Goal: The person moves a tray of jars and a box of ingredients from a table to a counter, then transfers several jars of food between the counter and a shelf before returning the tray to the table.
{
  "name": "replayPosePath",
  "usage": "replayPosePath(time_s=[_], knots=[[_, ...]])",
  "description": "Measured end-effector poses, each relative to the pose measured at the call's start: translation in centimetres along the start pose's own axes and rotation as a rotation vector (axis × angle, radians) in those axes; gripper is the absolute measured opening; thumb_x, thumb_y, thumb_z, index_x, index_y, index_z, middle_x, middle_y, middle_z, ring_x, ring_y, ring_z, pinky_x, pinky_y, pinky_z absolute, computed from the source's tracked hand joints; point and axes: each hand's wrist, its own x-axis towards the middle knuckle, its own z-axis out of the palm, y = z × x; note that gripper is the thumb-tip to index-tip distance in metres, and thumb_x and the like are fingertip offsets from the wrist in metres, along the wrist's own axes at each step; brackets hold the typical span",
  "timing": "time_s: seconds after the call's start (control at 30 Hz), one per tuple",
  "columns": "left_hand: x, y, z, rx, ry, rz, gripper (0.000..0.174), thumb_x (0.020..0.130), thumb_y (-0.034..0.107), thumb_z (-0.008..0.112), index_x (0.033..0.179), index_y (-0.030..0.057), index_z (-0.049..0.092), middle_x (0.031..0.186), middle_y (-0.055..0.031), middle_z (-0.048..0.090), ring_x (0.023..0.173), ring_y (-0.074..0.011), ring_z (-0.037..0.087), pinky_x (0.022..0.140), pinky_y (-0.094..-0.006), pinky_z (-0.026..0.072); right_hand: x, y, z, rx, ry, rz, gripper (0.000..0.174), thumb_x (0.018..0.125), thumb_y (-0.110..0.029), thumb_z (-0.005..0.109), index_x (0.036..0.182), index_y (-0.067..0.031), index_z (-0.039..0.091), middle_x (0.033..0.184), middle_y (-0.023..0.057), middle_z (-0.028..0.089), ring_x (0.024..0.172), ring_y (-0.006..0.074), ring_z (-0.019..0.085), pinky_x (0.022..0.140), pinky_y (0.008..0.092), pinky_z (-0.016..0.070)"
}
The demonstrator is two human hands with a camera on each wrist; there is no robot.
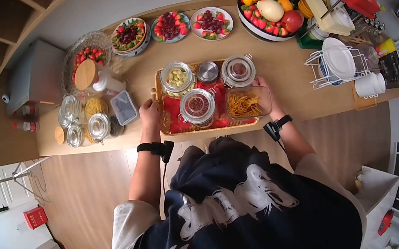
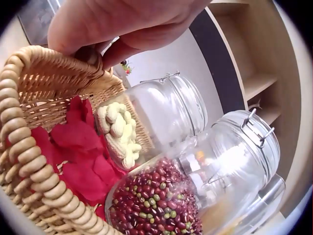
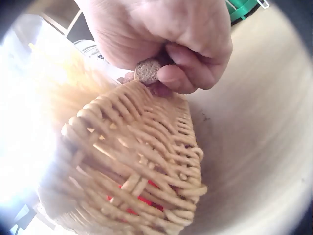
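A wicker basket (image 1: 211, 128) lined with red petals (image 2: 80, 139) sits near the counter's front edge. My left hand (image 1: 149, 114) curls its fingers round the left handle. On the opposite end, my right hand (image 3: 166, 29) grips the wooden handle (image 3: 147, 72). Inside stand a clip-top jar of pale, peanut-shaped pieces (image 1: 177, 79), a jar of red beans mixed with some green ones (image 2: 154, 200), a small jar with a metal lid (image 1: 207, 71) and another clip-top jar (image 1: 238, 71). A glass box of orange-yellow strips (image 1: 243, 104) lies at the basket's right front corner.
Several jars (image 1: 99, 125) and a plastic box (image 1: 124, 108) stand left of the basket. Fruit plates (image 1: 213, 23) line the back, with a heaped fruit bowl (image 1: 270, 10) beside them. At right are a dish rack (image 1: 339, 61) and white cups (image 1: 370, 85).
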Motion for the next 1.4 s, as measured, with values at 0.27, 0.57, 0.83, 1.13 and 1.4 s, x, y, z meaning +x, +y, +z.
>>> replayPosePath(time_s=[0.27, 0.57, 0.83, 1.13, 1.4], knots=[[4.8, 0.7, 1.2, 0.148, 0.023, 0.098, 0.029, 0.096, 0.009, 0.057, 0.117, -0.0084, 0.069, 0.083, -0.0029, 0.067, 0.071, -0.0082, 0.056, 0.062, -0.0277, 0.0467, 4.6, 3.4, 2.3, 0.162, -0.021, 0.058, 0.033, 0.106, -0.031, 0.053, 0.101, 0.0015, 0.055, 0.09, 0.0172, 0.064, 0.086, 0.023, 0.063, 0.081, 0.0361, 0.0502], [4.9, 2.3, 1.1, 0.269, -0.071, 0.104, 0.028, 0.095, 0.007, 0.056, 0.116, -0.0057, 0.069, 0.086, -0.0041, 0.069, 0.075, -0.01, 0.058, 0.065, -0.0279, 0.0477, 3.5, 0.4, 1.0, 1.047, -0.257, 0.245, 0.032, 0.104, -0.023, 0.056, 0.125, 0.0003, 0.053, 0.114, 0.0088, 0.063, 0.103, 0.0167, 0.062, 0.09, 0.0315, 0.0502], [3.3, 2.9, -1.7, 0.382, -0.306, 0.102, 0.062, 0.095, -0.001, 0.055, 0.153, -0.0047, 0.036, 0.145, -0.0176, 0.054, 0.121, -0.0241, 0.062, 0.092, -0.0346, 0.057, -2.9, -7.8, -3.8, 0.22, -0.287, 0.042, 0.075, 0.087, -0.006, 0.075, 0.152, -0.0094, 0.039, 0.141, 0.0098, 0.053, 0.125, 0.0203, 0.058, 0.104, 0.0342, 0.0477], [2.3, 3.6, -1.3, 0.361, -0.248, 0.183, 0.064, 0.089, 0.001, 0.059, 0.149, -0.0095, 0.041, 0.129, -0.0198, 0.065, 0.097, -0.0176, 0.067, 0.08, -0.0297, 0.0553, -4.1, -10.7, -2.7, 0.35, -0.274, -0.04, 0.073, 0.074, 0.006, 0.081, 0.139, -0.0023, 0.048, 0.14, 0.0074, 0.054, 0.134, 0.0197, 0.049, 0.112, 0.0344, 0.0413], [6.0, -0.4, -2.9, 0.49, -0.232, 0.351, 0.057, 0.091, 0.005, 0.063, 0.144, -0.0091, 0.049, 0.117, -0.0185, 0.071, 0.094, -0.0166, 0.068, 0.075, -0.0294, 0.0545, -3.2, -17.9, -10.3, 0.374, -0.091, -0.275, 0.079, 0.071, -0.005, 0.088, 0.138, 0.0005, 0.046, 0.135, 0.0109, 0.056, 0.13, 0.0224, 0.052, 0.11, 0.0392, 0.0442]])
